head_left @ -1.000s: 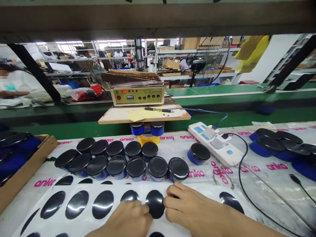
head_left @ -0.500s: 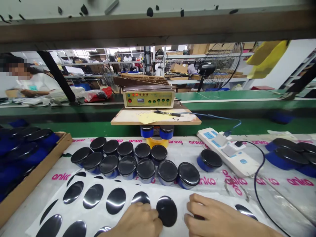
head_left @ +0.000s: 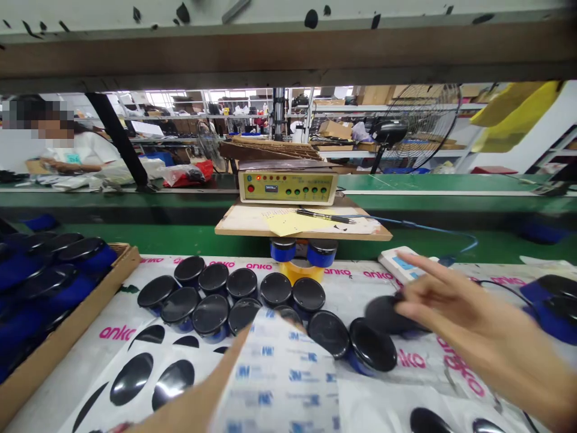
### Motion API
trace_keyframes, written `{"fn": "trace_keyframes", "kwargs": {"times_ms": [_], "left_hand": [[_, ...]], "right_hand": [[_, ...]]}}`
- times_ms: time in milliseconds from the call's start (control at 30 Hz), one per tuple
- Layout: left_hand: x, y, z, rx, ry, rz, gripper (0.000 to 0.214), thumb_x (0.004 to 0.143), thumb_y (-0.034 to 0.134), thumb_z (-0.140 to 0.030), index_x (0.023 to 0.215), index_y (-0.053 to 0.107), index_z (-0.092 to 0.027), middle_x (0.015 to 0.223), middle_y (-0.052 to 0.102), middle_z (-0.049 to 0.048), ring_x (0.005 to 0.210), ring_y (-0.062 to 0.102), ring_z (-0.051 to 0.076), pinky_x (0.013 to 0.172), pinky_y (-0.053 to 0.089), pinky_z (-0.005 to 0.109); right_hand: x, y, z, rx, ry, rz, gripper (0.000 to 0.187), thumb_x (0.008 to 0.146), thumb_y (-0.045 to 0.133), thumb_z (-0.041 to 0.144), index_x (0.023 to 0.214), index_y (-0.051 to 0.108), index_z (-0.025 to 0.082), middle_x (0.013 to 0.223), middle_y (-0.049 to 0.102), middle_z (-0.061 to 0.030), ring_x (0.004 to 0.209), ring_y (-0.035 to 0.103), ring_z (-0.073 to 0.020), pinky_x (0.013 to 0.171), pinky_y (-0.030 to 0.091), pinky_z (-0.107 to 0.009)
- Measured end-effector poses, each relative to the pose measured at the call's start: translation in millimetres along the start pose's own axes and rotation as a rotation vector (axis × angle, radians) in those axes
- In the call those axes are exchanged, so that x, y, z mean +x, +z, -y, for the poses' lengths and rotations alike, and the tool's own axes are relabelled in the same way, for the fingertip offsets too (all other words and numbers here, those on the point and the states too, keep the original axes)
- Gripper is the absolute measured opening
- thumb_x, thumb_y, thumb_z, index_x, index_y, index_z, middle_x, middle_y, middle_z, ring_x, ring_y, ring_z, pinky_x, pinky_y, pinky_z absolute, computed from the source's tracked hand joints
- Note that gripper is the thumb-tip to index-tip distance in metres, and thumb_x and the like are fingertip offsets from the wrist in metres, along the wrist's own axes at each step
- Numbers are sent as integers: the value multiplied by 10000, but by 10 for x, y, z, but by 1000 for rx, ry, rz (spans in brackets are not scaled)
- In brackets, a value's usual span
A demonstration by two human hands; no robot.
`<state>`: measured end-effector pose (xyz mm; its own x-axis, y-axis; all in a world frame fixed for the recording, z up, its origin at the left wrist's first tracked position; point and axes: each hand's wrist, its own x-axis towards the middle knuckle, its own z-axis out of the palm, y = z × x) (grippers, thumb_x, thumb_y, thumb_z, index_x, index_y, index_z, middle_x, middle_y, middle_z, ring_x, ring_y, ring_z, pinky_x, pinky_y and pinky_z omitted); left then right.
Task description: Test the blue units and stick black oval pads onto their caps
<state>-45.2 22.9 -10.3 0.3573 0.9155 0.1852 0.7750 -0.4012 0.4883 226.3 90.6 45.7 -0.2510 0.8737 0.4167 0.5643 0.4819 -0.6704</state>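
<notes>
Printed sheet (head_left: 282, 382) stands above the surface (head_left: 94, 361), mostly hiding the left hand (head_left: 233, 356); well apart, the right hand (head_left: 469, 319), index finger extended, is beside a blurred black disc (head_left: 383, 314); either grip I cannot tell.

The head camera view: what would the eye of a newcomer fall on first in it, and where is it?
Probably first the white sheet printed with blue 3M marks, raised at the bottom middle, with round blue containers with black lids in rows behind it. Next, the blurred right hand at the right. Farther back, above center, the yellow control box shows a lit red light.
</notes>
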Motion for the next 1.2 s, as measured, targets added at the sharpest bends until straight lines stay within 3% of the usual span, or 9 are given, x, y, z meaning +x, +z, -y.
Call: {"fn": "trace_keyframes", "kwargs": {"times_ms": [67,133,200,300,467,800,1033,1200], "left_hand": [[264,-218,27,35,-40,-56,288,763,600,-295,1028,565,-189,1013,632,82,949,547,259,820,439,418],[457,-301,72,46,-58,-76,439,739,637,-329,1123,512,-157,1106,588,103,1061,494,277,915,407,446],[552,-272,121,28,-74,-69,537,739,650,-406,1186,474,-166,1161,557,88,1117,451,268,961,388,443],[562,-168,178,20,-92,-55,538,736,646,-448,1189,487,-205,1205,534,52,1155,408,259,1002,355,449],[543,-118,205,46,-90,-75,437,724,633,-328,1139,536,-235,1177,542,28,1149,408,246,999,363,435],[600,-105,195,26,-112,-87,384,700,633,-294,1070,562,-218,1134,557,42,1110,442,253,947,404,429],[601,-102,204,33,-111,-82,401,706,635,-311,1089,558,-223,1145,559,45,1110,441,258,955,396,437],[599,-92,211,47,-124,-65,413,710,632,-331,1103,557,-228,1161,556,38,1142,415,263,978,377,447]], "right_hand": [[223,317,74,262,146,118,508,813,595,475,1255,456,266,685,578,5,604,552,-146,564,454,-258],[375,620,69,420,233,170,436,805,598,475,1134,496,208,624,524,31,577,501,-131,539,415,-247],[451,843,19,512,271,183,384,790,611,477,1016,505,185,588,482,49,552,455,-115,520,377,-236],[460,1002,-40,583,310,189,396,771,632,474,994,482,184,584,462,62,547,436,-107,514,351,-226],[406,1031,-33,607,348,222,389,782,624,464,1006,463,191,608,459,63,571,433,-105,524,345,-218],[374,1046,-58,533,381,298,298,842,559,429,1021,442,221,643,456,53,598,441,-118,531,357,-225],[315,1047,-90,308,260,290,228,895,497,385,1066,413,260,740,535,26,704,529,-149,610,414,-260],[310,1049,-45,147,151,268,163,921,447,320,1070,420,261,723,531,29,663,525,-137,562,405,-234]]}}
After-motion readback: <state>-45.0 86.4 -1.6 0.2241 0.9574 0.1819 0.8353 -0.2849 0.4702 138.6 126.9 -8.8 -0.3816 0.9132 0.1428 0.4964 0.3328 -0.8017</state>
